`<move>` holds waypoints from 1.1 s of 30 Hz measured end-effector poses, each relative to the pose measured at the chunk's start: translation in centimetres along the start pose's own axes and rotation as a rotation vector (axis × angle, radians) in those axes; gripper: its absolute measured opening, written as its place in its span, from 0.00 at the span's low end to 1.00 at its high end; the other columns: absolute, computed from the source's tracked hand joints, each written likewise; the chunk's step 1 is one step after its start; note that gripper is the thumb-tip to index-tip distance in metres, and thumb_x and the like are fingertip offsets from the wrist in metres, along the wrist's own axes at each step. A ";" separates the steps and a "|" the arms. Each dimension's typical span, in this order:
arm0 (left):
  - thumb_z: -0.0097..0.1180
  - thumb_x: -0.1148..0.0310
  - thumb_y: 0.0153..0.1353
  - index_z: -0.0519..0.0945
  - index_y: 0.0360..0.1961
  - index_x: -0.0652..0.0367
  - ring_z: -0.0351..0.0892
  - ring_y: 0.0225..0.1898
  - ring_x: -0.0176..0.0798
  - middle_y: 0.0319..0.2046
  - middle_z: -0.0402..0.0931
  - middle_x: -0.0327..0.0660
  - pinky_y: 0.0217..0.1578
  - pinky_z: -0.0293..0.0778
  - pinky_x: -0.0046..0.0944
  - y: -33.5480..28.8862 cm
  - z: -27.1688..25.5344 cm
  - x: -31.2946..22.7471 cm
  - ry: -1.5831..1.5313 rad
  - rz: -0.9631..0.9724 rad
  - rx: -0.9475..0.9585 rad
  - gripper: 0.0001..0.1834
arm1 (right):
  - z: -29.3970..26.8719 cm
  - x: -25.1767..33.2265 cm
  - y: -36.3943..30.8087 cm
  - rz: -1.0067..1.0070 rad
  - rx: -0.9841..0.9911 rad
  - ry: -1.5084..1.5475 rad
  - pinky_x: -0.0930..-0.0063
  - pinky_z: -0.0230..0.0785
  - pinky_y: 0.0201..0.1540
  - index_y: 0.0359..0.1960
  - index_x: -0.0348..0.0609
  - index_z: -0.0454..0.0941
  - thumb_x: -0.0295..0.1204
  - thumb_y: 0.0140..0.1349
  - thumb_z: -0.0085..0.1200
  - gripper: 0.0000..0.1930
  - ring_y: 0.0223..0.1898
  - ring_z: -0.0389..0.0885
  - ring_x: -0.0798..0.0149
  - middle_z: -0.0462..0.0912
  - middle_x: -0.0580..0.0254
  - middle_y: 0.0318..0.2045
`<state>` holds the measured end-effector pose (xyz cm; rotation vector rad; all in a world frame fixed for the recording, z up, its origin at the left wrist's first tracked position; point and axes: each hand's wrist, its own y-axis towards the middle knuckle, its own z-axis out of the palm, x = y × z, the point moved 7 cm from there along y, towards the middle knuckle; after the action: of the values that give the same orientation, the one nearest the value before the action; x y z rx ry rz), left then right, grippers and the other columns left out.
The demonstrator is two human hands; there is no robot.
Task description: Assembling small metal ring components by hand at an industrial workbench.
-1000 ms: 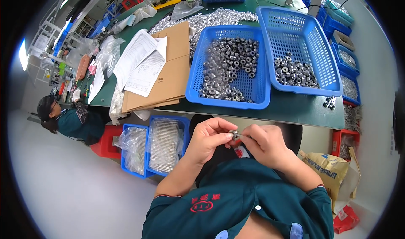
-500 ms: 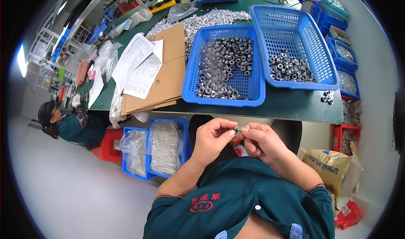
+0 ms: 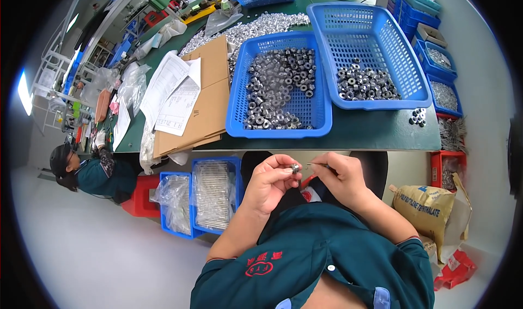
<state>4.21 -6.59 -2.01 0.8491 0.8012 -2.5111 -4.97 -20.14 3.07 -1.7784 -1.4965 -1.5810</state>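
Note:
My left hand (image 3: 268, 185) pinches a small metal bushing (image 3: 295, 168) between thumb and fingers, above my lap in front of the table edge. Just to its right, my right hand (image 3: 342, 177) is closed on a thin metal pin (image 3: 309, 164), its tip pointing toward the bushing but apart from it. Most of the pin is hidden by the fingers. Beyond my hands, a blue basket (image 3: 278, 134) holds many dark and silver bushings (image 3: 269, 94). The blue basket to its right (image 3: 384, 103) has a smaller heap of bushings (image 3: 365, 84).
Several loose bushings (image 3: 418, 117) lie at the table's right corner. Cardboard (image 3: 213, 85) with papers (image 3: 180, 104) sits left of the baskets. Blue crates of bagged rods (image 3: 213, 192) stand low at left, a yellow sack (image 3: 419, 208) at right. A co-worker (image 3: 101, 170) sits far left.
My hands have drawn apart: the pin has come away from the bushing, and the left hand has turned so the bushing shows more. The view has shifted slightly.

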 end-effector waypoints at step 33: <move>0.58 0.80 0.56 0.79 0.38 0.65 0.79 0.37 0.27 0.35 0.80 0.38 0.41 0.75 0.29 5.4 14.5 -3.9 0.765 0.327 0.267 0.08 | -8.2 1.6 -0.5 -0.111 -0.321 -0.133 0.77 0.67 0.23 0.32 0.35 0.74 0.21 0.60 0.55 0.03 0.20 0.75 0.75 0.75 0.63 0.18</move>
<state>3.59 -19.05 7.86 1.9150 0.4655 -2.0043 -9.92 -25.64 6.93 -2.0391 -1.4898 -1.8790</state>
